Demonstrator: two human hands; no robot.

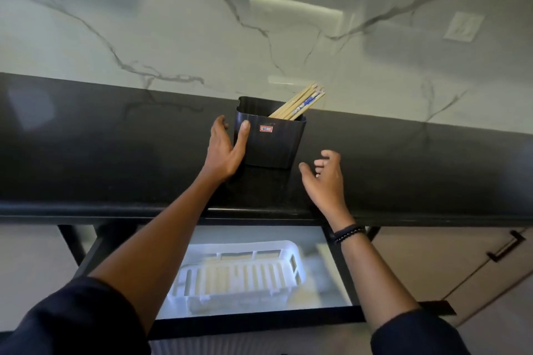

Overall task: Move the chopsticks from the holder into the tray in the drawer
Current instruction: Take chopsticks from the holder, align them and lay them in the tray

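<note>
Fingers (243, 131) of the left hand (223, 150) wrap the black holder (271, 138) on the dark surface (115, 153), apparently steadying it, while the right hand (324, 179) hovers open near the chopsticks (300, 104), far above the drawer's white tray (239, 274).

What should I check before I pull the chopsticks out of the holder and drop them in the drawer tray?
1. Holder steadied: ok, the left hand wraps its left side, thumb on the front.
2. Chopsticks reachable: ok, they lean out of the top toward the right.
3. Right hand free: ok, open and empty beside the holder, not touching it.
4. Drawer open: ok, pulled out below the counter.
5. Tray ready: ok, it sits in the drawer.
6. Tray contents: cannot tell, the picture is blurred there.
</note>
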